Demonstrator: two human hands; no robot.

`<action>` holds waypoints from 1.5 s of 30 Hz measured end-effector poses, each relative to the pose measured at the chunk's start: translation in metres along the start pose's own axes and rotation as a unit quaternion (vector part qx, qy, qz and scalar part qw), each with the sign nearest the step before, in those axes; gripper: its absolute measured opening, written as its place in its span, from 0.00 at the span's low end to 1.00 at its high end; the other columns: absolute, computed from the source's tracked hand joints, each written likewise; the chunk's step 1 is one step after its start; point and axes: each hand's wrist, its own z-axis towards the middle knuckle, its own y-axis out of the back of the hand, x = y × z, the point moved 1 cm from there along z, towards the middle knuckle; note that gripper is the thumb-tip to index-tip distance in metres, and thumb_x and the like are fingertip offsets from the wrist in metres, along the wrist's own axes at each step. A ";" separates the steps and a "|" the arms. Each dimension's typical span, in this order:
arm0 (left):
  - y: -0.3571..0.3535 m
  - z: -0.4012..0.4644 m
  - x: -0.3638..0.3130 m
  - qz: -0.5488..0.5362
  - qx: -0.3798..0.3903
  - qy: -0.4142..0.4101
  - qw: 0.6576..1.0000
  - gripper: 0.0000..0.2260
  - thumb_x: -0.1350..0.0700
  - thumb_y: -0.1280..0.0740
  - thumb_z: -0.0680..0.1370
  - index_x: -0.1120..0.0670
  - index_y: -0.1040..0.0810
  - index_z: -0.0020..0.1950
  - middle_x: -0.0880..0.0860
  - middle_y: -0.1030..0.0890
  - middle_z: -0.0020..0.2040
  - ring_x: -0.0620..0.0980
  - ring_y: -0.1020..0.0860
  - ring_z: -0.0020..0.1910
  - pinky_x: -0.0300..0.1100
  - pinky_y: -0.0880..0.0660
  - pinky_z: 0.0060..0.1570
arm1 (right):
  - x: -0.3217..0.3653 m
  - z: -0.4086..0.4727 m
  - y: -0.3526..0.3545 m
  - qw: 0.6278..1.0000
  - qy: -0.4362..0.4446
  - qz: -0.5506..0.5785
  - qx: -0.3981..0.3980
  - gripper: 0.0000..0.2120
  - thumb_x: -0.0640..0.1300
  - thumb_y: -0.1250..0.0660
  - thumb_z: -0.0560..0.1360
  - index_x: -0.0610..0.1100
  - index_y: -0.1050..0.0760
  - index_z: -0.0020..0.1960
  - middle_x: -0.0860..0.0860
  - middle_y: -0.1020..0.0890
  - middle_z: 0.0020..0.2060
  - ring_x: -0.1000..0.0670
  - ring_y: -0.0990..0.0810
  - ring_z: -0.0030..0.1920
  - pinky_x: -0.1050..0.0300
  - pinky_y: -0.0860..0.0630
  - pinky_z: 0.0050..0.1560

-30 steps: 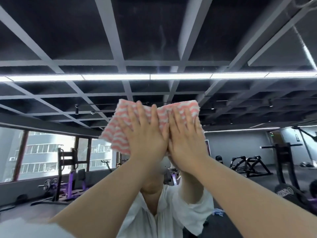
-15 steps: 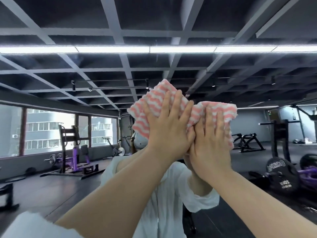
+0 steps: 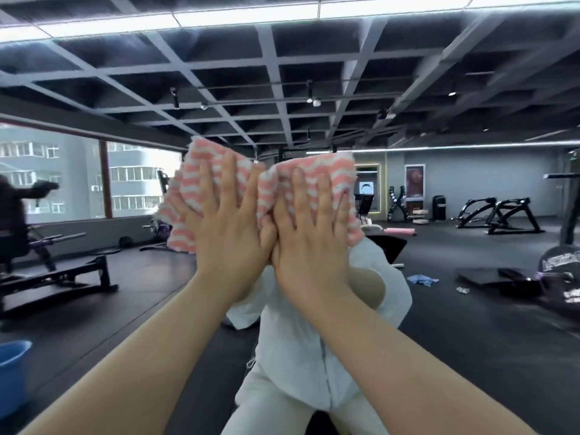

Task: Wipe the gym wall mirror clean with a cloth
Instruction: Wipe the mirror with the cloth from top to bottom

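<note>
- The mirror [image 3: 439, 89] fills the whole view, standing upright, and reflects a gym with a dark grid ceiling and strip lights, windows at the left and a dark floor.
- The person's own reflection [image 3: 301, 356], in a white top and pale trousers, stands in the middle of the glass, with the face hidden behind the hands.
- Reflected exercise machines [image 3: 499, 215] stand at the right and a bench [image 3: 59, 277] at the left.
- A blue bucket [image 3: 12, 372] shows at the lower left edge.
- The cloth [image 3: 314, 174], pink with white wavy stripes, is spread flat on the glass at the centre, its long axis running left to right, slightly bunched in the middle between the hands.
- The left hand [image 3: 229, 227] presses flat on the left half of the cloth, fingers straight and pointing up.
- The right hand [image 3: 310, 233] presses flat on the right half, fingers spread and pointing up, its thumb side touching the left hand.
- A small blue rag [image 3: 423, 280] lies on the reflected floor at the right.
</note>
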 end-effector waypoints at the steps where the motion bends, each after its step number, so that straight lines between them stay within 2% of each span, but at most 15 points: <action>1: -0.001 -0.013 0.007 0.001 0.005 0.021 1.000 0.26 0.48 0.51 0.77 0.48 0.42 0.76 0.61 0.43 0.76 0.67 0.48 0.75 0.76 0.56 0.62 | 0.007 -0.008 -0.001 1.000 0.016 0.004 0.010 0.26 0.51 0.47 0.80 0.46 0.41 0.76 0.45 0.40 0.76 0.37 0.45 0.75 0.37 0.51 0.73; 5: -0.005 -0.079 0.017 -0.016 0.023 0.130 0.991 0.26 0.50 0.52 0.77 0.49 0.47 0.76 0.67 0.44 0.75 0.71 0.48 0.73 0.78 0.52 0.60 | 0.029 -0.050 -0.004 0.993 0.103 0.018 0.050 0.27 0.49 0.48 0.78 0.45 0.43 0.75 0.48 0.40 0.75 0.40 0.47 0.75 0.38 0.51 0.73; 8: -0.006 -0.117 0.001 -0.045 0.044 0.206 0.977 0.27 0.51 0.52 0.76 0.46 0.53 0.75 0.69 0.43 0.74 0.72 0.49 0.72 0.80 0.52 0.58 | 0.026 -0.073 0.004 0.982 0.169 0.015 0.081 0.27 0.49 0.48 0.76 0.44 0.39 0.75 0.48 0.35 0.74 0.43 0.43 0.75 0.41 0.48 0.72; 11: -0.009 -0.111 -0.024 -0.081 0.074 0.227 0.968 0.27 0.49 0.50 0.76 0.52 0.48 0.75 0.70 0.43 0.74 0.74 0.47 0.72 0.82 0.49 0.56 | -0.002 -0.071 0.014 0.981 0.171 0.009 0.087 0.27 0.50 0.48 0.76 0.45 0.39 0.75 0.48 0.35 0.74 0.43 0.39 0.74 0.42 0.49 0.74; 14: -0.011 -0.085 -0.062 -0.073 0.079 0.173 0.979 0.27 0.48 0.48 0.76 0.57 0.39 0.73 0.71 0.36 0.70 0.73 0.40 0.69 0.81 0.42 0.53 | -0.048 -0.069 0.022 0.991 0.112 -0.016 0.074 0.29 0.52 0.46 0.76 0.44 0.44 0.75 0.47 0.42 0.76 0.41 0.48 0.77 0.41 0.55 0.75; 17: -0.016 -0.074 -0.106 -0.077 0.067 0.031 0.994 0.29 0.44 0.46 0.74 0.52 0.42 0.74 0.64 0.39 0.72 0.69 0.37 0.68 0.79 0.39 0.56 | -0.096 -0.091 0.035 0.995 0.025 -0.066 0.074 0.31 0.53 0.46 0.74 0.41 0.44 0.74 0.42 0.44 0.74 0.36 0.45 0.74 0.36 0.53 0.72; 21: -0.019 -0.091 -0.130 -0.073 0.060 -0.144 0.985 0.27 0.42 0.44 0.74 0.45 0.35 0.73 0.56 0.42 0.76 0.64 0.47 0.74 0.73 0.58 0.66 | -0.107 -0.142 0.042 0.985 -0.115 -0.082 0.100 0.33 0.53 0.47 0.73 0.38 0.44 0.74 0.38 0.45 0.75 0.35 0.54 0.76 0.35 0.53 0.71; 24: -0.021 -0.100 -0.105 -0.070 0.019 -0.182 0.981 0.26 0.41 0.45 0.76 0.45 0.35 0.74 0.55 0.39 0.76 0.62 0.51 0.76 0.72 0.60 0.67 | -0.077 -0.154 0.033 0.981 -0.143 -0.078 0.109 0.27 0.50 0.53 0.79 0.33 0.44 0.72 0.36 0.48 0.75 0.31 0.50 0.74 0.28 0.46 0.68; 26: -0.021 -0.108 -0.075 -0.060 0.008 -0.162 0.985 0.27 0.42 0.45 0.75 0.44 0.39 0.75 0.54 0.40 0.76 0.61 0.55 0.77 0.71 0.63 0.67 | -0.049 -0.150 0.025 0.986 -0.113 -0.059 0.110 0.27 0.51 0.60 0.83 0.33 0.46 0.73 0.37 0.50 0.76 0.30 0.49 0.74 0.28 0.44 0.68; 28: -0.020 -0.122 -0.041 -0.036 0.013 -0.126 0.991 0.29 0.43 0.45 0.74 0.44 0.42 0.75 0.56 0.41 0.74 0.62 0.58 0.76 0.73 0.62 0.65 | -0.021 -0.147 0.018 0.992 -0.072 -0.036 0.096 0.29 0.53 0.63 0.83 0.36 0.53 0.77 0.39 0.53 0.77 0.34 0.53 0.76 0.33 0.52 0.72; 31: -0.018 -0.153 0.008 -0.016 0.048 -0.064 0.997 0.28 0.43 0.47 0.75 0.46 0.44 0.75 0.59 0.46 0.76 0.67 0.53 0.74 0.74 0.61 0.63 | 0.023 -0.152 0.006 0.994 0.016 -0.019 0.103 0.29 0.53 0.60 0.83 0.42 0.62 0.79 0.43 0.60 0.78 0.39 0.59 0.77 0.37 0.58 0.74; 34: -0.022 -0.201 0.043 -0.012 0.088 0.053 0.995 0.29 0.46 0.48 0.75 0.48 0.45 0.76 0.63 0.52 0.76 0.69 0.52 0.73 0.75 0.59 0.63 | 0.060 -0.169 -0.006 0.986 0.100 -0.002 0.133 0.35 0.52 0.51 0.78 0.41 0.63 0.78 0.43 0.63 0.77 0.40 0.62 0.77 0.39 0.63 0.74; 39: -0.022 -0.266 0.043 -0.056 0.150 0.222 0.962 0.29 0.48 0.52 0.79 0.61 0.51 0.77 0.73 0.53 0.73 0.71 0.54 0.72 0.72 0.50 0.65 | 0.077 -0.196 -0.008 0.954 0.243 -0.007 0.177 0.35 0.50 0.50 0.77 0.42 0.63 0.78 0.45 0.64 0.77 0.43 0.64 0.77 0.43 0.64 0.75; 42: -0.020 -0.260 0.017 -0.094 0.158 0.264 0.947 0.27 0.48 0.58 0.82 0.66 0.46 0.74 0.78 0.44 0.68 0.73 0.47 0.69 0.73 0.38 0.57 | 0.054 -0.196 -0.002 0.956 0.245 -0.025 0.159 0.34 0.50 0.47 0.77 0.43 0.55 0.79 0.46 0.55 0.78 0.43 0.62 0.77 0.44 0.61 0.76; 45: -0.024 -0.257 -0.025 -0.115 0.190 0.202 0.954 0.26 0.49 0.60 0.83 0.68 0.41 0.68 0.79 0.40 0.65 0.74 0.44 0.66 0.72 0.38 0.56 | 0.011 -0.220 0.012 0.976 0.162 -0.044 0.136 0.35 0.49 0.46 0.76 0.43 0.54 0.79 0.46 0.55 0.78 0.43 0.60 0.77 0.43 0.61 0.76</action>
